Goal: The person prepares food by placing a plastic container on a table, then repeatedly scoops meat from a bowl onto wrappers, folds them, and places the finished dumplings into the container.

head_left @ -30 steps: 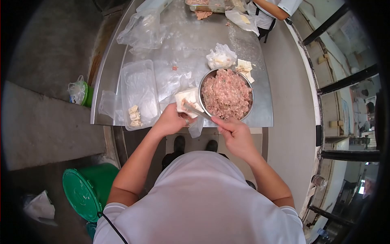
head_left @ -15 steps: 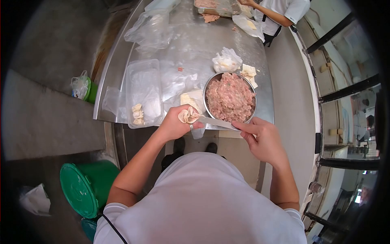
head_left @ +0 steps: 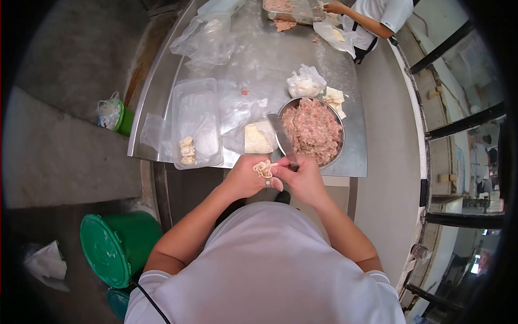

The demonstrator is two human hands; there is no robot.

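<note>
Both hands work just off the near edge of the desk (head_left: 162,97). A bowl (head_left: 338,156) of minced meat and a stack of wrappers (head_left: 257,140) sit at that edge, a plastic tray (head_left: 197,108) to the left. Left hand (head_left: 245,181) pinches a folded dumpling (head_left: 264,169). Right hand (head_left: 305,181) touches it, gripping a flat spatula (head_left: 283,139).

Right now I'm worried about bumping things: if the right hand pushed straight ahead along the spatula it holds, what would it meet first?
Likely the bowl of minced meat: the spatula in the right hand points up over its near rim. Its height above the rim is unclear.
</note>
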